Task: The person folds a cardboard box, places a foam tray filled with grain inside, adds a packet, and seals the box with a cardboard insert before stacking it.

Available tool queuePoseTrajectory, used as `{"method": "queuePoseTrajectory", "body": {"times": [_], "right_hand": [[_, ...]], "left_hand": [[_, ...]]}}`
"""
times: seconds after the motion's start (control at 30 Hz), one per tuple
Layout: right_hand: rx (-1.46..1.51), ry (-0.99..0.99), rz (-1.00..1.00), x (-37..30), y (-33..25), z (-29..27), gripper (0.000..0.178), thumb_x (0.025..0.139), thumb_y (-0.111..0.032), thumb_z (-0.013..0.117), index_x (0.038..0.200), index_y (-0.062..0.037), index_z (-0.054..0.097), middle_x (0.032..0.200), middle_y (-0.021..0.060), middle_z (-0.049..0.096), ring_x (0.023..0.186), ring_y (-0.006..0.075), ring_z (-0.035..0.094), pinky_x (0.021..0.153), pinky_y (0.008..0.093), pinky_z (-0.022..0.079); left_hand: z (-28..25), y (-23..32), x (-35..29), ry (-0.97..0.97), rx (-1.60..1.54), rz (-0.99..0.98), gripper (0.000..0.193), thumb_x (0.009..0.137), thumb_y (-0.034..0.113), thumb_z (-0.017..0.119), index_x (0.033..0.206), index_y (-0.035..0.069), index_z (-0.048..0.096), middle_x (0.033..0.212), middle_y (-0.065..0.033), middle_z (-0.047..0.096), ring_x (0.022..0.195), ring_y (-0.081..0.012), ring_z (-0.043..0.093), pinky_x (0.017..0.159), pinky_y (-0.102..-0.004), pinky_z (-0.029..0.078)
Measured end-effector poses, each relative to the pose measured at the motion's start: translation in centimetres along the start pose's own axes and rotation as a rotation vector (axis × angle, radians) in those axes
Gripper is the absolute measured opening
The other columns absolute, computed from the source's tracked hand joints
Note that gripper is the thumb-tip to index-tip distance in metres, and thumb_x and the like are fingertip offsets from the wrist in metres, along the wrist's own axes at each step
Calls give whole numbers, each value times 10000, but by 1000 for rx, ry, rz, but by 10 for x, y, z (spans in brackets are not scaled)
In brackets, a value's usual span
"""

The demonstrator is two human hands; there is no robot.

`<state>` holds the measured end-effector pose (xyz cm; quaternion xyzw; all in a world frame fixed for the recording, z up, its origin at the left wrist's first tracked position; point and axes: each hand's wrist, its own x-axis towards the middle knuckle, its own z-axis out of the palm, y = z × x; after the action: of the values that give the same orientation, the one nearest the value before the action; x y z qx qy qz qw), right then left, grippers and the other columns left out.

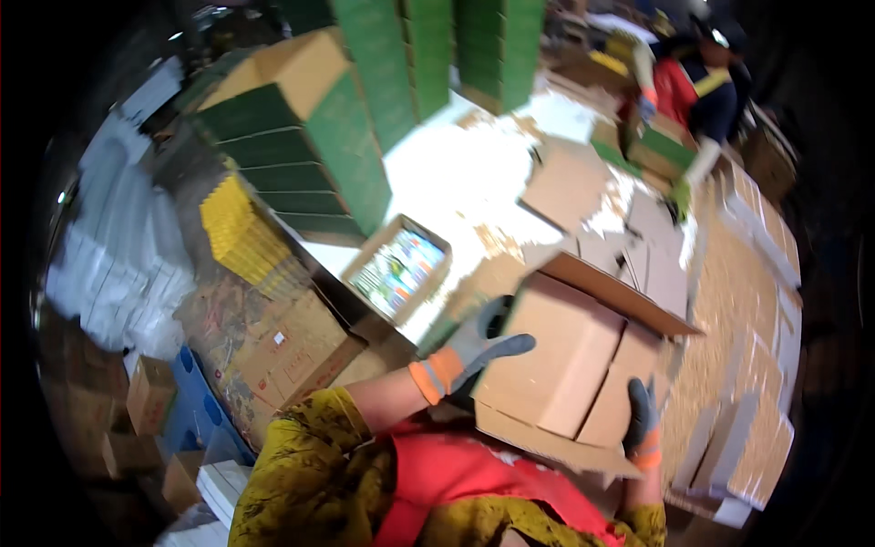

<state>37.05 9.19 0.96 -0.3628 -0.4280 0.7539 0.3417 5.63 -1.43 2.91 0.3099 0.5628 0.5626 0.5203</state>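
A brown cardboard box [556, 351] is held in front of me between my two gloved hands. Its plain brown face has a seam, and long flaps stick out along its far and near edges. My left hand [469, 356], in a grey glove with an orange cuff, grips the box's left side with the thumb apart from the fingers. On the opposite side my right hand [643, 424] presses against the box, its fingers partly hidden. Left of the box, an open carton [427, 235] of small colourful packets stands on the white table [437, 164].
Green cartons [283, 164] are stacked at the far left beside yellow trays [241, 228]. Flat cardboard sheets [565, 187] and scraps lie on the table. Wrapped cardboard bundles [738, 356] stand at right. Across the table, a co-worker [702, 91] handles a green box [661, 150].
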Motion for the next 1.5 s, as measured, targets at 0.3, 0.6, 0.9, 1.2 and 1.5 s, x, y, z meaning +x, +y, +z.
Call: {"method": "queuePoseTrajectory", "body": {"times": [0.3, 0.6, 0.9, 1.2, 1.5], "right_hand": [[1253, -759, 244, 102, -72, 220, 635, 983, -439, 486, 1429, 7, 410, 1450, 153, 463, 1297, 293, 474, 1130, 408, 333], [261, -333, -357, 241, -108, 518, 546, 955, -407, 576, 1336, -21, 514, 1224, 139, 633, 1120, 253, 603, 954, 342, 490], [-626, -282, -388, 362, -52, 640, 897, 879, -722, 409, 1385, 16, 468, 1422, 238, 473, 1293, 433, 449, 1063, 432, 353], [-674, -303, -469, 165, -5, 370, 611, 895, -378, 676, 1388, -62, 501, 1244, 188, 616, 1116, 261, 605, 936, 367, 488], [-1143, 1140, -108, 3, 89, -143, 833, 815, -344, 777, 1392, 110, 383, 1293, 241, 573, 1149, 332, 585, 959, 368, 474]], "left_hand": [[-329, 121, 56, 887, -194, 1261, 489, 1032, 144, 428, 1488, 42, 280, 1533, -133, 296, 1387, -278, 349, 1194, -387, 266], [-579, 205, 48, 1045, 81, 632, 454, 1040, 409, 401, 1305, 70, 546, 1090, -44, 585, 950, -152, 544, 819, -274, 450], [-599, 188, 46, 1276, 836, 782, 491, 1041, 346, 402, 1377, -9, 453, 1355, -189, 534, 1235, -285, 520, 1061, -323, 368], [-343, 119, 18, 828, 286, 1115, 506, 1012, 223, 464, 1429, -39, 343, 1479, -163, 383, 1338, -260, 397, 1104, -356, 316], [-69, -122, 65, 254, 409, 4, 948, 916, 581, 522, 1540, 11, 93, 1542, -300, 225, 1449, -412, 196, 1172, -438, 188]]}}
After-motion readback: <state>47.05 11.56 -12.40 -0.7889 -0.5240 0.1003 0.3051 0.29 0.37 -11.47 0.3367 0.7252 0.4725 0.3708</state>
